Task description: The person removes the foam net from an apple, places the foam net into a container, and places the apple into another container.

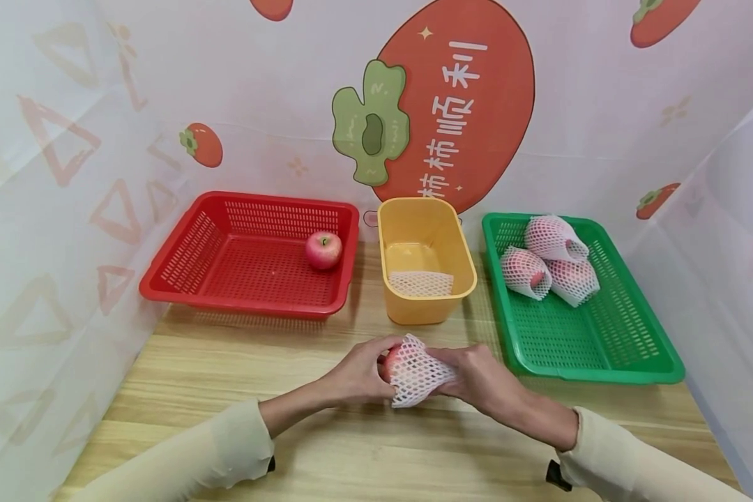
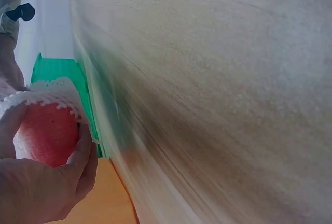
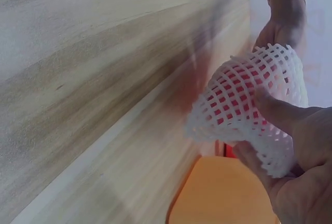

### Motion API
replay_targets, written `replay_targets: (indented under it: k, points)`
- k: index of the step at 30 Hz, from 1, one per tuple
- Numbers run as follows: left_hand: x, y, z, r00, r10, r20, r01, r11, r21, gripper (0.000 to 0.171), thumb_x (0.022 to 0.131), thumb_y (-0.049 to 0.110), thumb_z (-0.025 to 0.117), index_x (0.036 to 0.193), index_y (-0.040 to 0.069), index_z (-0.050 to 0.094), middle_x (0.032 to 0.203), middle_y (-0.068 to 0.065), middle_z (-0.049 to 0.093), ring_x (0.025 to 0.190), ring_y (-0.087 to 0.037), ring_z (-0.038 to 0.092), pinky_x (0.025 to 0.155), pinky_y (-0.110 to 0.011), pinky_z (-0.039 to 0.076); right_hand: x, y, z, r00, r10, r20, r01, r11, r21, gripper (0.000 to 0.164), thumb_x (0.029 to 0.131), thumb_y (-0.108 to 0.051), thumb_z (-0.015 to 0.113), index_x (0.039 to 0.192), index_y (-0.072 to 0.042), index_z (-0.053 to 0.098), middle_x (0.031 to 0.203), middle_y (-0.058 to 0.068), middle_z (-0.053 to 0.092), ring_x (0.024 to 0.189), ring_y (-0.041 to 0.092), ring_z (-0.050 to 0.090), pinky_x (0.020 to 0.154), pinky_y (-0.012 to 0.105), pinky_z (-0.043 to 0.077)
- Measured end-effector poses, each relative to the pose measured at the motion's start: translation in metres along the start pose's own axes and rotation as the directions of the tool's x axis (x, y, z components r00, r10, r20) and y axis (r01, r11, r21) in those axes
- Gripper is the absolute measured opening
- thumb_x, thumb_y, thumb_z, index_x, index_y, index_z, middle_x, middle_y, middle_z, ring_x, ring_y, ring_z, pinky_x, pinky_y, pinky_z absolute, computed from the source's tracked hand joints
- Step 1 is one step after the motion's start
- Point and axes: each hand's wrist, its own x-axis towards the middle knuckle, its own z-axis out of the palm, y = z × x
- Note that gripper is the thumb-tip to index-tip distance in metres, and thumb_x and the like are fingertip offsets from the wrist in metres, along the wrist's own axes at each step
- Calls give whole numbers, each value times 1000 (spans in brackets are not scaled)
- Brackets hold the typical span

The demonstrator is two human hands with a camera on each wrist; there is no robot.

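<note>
Between both hands, over the table's middle, is a red apple (image 2: 49,133) partly inside a white foam net sleeve (image 1: 417,374). My left hand (image 1: 359,373) grips the apple's bare end, thumb and fingers curled round it in the left wrist view. From the other side my right hand (image 1: 486,382) holds the netted end, its thumb pressed on the mesh in the right wrist view. The net covers most of the apple on the right hand's side and flares past it there.
A red basket (image 1: 251,303) with one bare apple (image 1: 323,250) stands at the back left. Behind the hands is a yellow bin (image 1: 419,307) holding flat foam nets (image 1: 422,283). At right, a green basket (image 1: 592,373) contains several netted apples (image 1: 549,239).
</note>
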Motion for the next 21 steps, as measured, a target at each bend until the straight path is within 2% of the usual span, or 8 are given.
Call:
replay_targets:
  k: [5, 11, 16, 21]
  points:
    - [-3, 1, -2, 1000, -1, -8, 1, 1000, -2, 80, 69, 2, 85, 144, 3, 59, 132, -12, 68, 107, -23, 68, 91, -27, 55, -1, 2, 0, 1000, 2, -24, -1, 1000, 25, 43, 79, -15, 93, 119, -6, 80, 108, 5, 81, 95, 17, 78, 75, 33, 65]
    - [-5, 1, -3, 1000, -18, -13, 18, 1000, -11, 76, 72, 12, 93, 141, 15, 62, 130, -2, 70, 107, -16, 66, 90, -27, 56, -2, 6, -2, 994, -33, -103, 33, 999, -10, 21, 76, -7, 93, 94, -13, 84, 87, -5, 80, 80, 6, 75, 66, 27, 61]
    - [-9, 1, -6, 999, -39, -23, 38, 999, -18, 77, 70, 26, 99, 138, 21, 64, 128, 5, 70, 106, -12, 66, 91, -27, 55, -4, 10, -9, 986, -59, -158, 51, 997, -50, 24, 70, -3, 95, 87, -15, 83, 82, -8, 79, 75, 4, 73, 62, 26, 60]
    - [-13, -1, -10, 999, -28, -20, 27, 999, -42, 76, 70, 28, 99, 137, 21, 64, 132, 5, 69, 112, -12, 66, 95, -29, 56, -5, 13, -17, 983, -65, -171, 53, 996, -71, 27, 68, 0, 95, 87, -14, 82, 83, -6, 79, 75, 6, 74, 63, 28, 61]
